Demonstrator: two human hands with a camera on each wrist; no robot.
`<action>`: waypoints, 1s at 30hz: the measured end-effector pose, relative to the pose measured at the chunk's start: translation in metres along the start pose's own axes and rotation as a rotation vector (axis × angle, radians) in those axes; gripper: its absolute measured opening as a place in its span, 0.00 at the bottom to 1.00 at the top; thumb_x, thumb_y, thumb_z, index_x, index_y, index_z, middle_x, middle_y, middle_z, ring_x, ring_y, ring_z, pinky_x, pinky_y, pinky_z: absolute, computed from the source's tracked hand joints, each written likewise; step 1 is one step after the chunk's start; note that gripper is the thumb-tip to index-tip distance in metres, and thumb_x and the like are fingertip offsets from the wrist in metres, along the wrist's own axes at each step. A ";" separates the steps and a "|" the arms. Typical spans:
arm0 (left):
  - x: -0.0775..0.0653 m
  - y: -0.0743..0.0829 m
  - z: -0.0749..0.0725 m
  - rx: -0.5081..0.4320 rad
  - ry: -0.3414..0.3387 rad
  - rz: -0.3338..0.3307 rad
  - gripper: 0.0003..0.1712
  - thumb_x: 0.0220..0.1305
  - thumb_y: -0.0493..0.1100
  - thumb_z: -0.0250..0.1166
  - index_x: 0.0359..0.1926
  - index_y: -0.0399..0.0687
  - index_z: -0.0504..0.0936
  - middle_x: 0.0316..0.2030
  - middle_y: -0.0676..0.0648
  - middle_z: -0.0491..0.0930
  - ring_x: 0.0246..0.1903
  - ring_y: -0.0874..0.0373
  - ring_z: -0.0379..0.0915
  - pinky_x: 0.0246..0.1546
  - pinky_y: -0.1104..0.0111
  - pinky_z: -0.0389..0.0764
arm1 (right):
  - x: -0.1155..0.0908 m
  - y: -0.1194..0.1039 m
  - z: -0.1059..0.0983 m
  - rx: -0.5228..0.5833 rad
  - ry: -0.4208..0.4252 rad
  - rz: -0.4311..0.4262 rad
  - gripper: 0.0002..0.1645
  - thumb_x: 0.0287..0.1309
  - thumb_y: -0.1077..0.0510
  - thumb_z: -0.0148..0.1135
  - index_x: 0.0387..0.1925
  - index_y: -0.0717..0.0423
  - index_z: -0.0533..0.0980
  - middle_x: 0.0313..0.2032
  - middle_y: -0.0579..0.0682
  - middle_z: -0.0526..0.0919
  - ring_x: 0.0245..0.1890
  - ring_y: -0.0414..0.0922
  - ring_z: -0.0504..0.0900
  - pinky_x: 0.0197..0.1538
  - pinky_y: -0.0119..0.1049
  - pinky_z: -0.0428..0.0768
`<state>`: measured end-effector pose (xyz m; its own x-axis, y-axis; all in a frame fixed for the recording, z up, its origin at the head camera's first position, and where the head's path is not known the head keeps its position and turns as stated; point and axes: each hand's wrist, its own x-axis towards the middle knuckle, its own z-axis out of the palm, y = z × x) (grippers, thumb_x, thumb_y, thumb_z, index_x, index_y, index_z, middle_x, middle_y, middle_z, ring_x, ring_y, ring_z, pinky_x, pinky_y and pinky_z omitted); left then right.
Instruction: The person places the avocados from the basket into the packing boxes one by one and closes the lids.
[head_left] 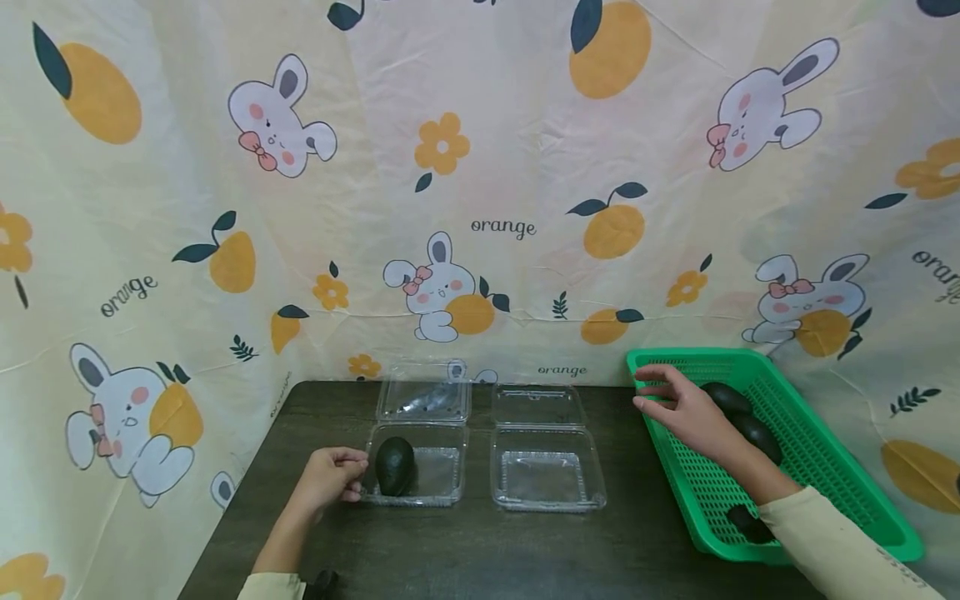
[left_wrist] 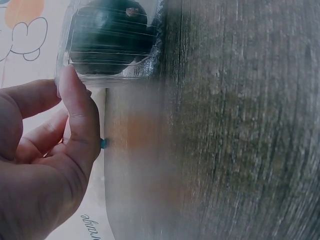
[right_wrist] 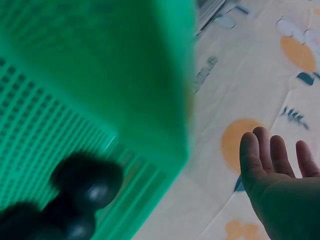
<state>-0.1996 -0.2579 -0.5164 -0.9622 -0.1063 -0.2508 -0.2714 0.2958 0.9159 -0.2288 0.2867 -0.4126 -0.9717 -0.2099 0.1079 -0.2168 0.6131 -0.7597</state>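
Note:
A dark green avocado [head_left: 395,466] sits in the left half of an open clear plastic clamshell container [head_left: 442,487]. My left hand [head_left: 330,477] pinches that container's left edge between thumb and finger, as the left wrist view shows close up, with the avocado [left_wrist: 110,37] behind the clear wall. Over the far left rim of a green plastic basket [head_left: 701,521], my right hand [head_left: 686,408] is raised with fingers extended and nothing in it. Several dark avocados [head_left: 756,436] lie in the basket beyond that hand, partly hidden by the forearm.
A second clear clamshell container [head_left: 547,492] stands open with no fruit in it, between the first container and the basket. All stand on a dark wood-grain table [head_left: 525,554]. A cloth [head_left: 517,283] printed with rabbits and oranges hangs behind.

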 end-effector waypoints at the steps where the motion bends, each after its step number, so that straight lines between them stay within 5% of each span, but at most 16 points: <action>1: 0.000 0.000 0.000 0.000 0.001 0.000 0.13 0.71 0.31 0.62 0.50 0.23 0.80 0.32 0.42 0.82 0.23 0.56 0.77 0.21 0.67 0.85 | -0.001 0.004 -0.003 -0.009 0.004 0.002 0.33 0.75 0.47 0.58 0.72 0.59 0.62 0.69 0.64 0.69 0.66 0.66 0.74 0.58 0.60 0.82; 6: -0.002 0.002 0.000 -0.001 -0.001 0.004 0.13 0.71 0.31 0.61 0.50 0.22 0.80 0.33 0.41 0.82 0.23 0.56 0.77 0.21 0.67 0.85 | -0.002 0.018 -0.017 -0.044 0.022 0.037 0.38 0.75 0.42 0.58 0.73 0.59 0.60 0.70 0.67 0.67 0.67 0.67 0.72 0.60 0.64 0.79; 13: -0.003 0.004 0.001 0.000 -0.001 0.006 0.13 0.71 0.31 0.62 0.50 0.23 0.80 0.32 0.41 0.81 0.22 0.57 0.77 0.21 0.67 0.85 | -0.001 0.049 -0.036 -0.231 0.097 0.068 0.46 0.71 0.37 0.61 0.74 0.62 0.60 0.69 0.73 0.65 0.65 0.73 0.69 0.58 0.72 0.74; 21: -0.002 0.004 -0.001 -0.002 -0.001 0.006 0.13 0.72 0.31 0.61 0.51 0.22 0.80 0.33 0.40 0.83 0.23 0.57 0.77 0.21 0.68 0.85 | 0.001 0.078 -0.055 -0.289 0.165 0.084 0.47 0.69 0.39 0.64 0.73 0.66 0.60 0.68 0.75 0.63 0.65 0.74 0.66 0.52 0.73 0.73; 30: -0.001 0.002 0.000 0.005 -0.005 -0.002 0.13 0.72 0.31 0.61 0.51 0.23 0.80 0.33 0.42 0.83 0.23 0.56 0.77 0.21 0.67 0.85 | -0.003 0.107 -0.072 -0.339 0.144 0.135 0.50 0.70 0.40 0.63 0.72 0.74 0.58 0.67 0.78 0.61 0.63 0.76 0.64 0.53 0.73 0.72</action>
<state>-0.1987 -0.2573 -0.5144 -0.9618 -0.1018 -0.2542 -0.2733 0.3008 0.9137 -0.2558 0.4073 -0.4483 -0.9915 -0.0160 0.1292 -0.0815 0.8497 -0.5209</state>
